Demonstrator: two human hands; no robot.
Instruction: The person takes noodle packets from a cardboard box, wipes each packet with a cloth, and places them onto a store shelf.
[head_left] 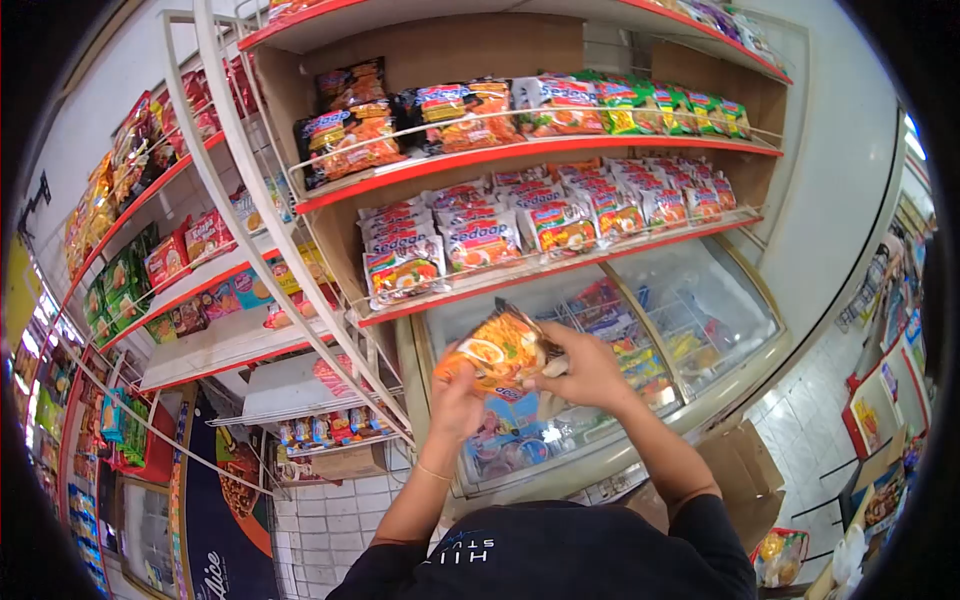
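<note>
Both hands hold an orange and black instant noodle packet (503,345) above the glass-topped freezer. My left hand (457,402) grips its near left edge, thumb on the printed front. On the right side, my right hand (582,370) pinches the packet's edge with thumb and fingers. The front shows noodles and a halved egg. Beyond the hands, the lower shelf carries rows of white Sedaap noodle packets (483,240). The shelf above it has black and orange packets (350,138) at left and green packets (630,107) at right.
The freezer (715,395) has sliding glass lids over colourful packs. A white metal rack post (250,180) stands at left, beside more snack shelves (190,355). An opened cardboard box (735,475) sits on the tiled floor at right, near a bag of packets (780,555).
</note>
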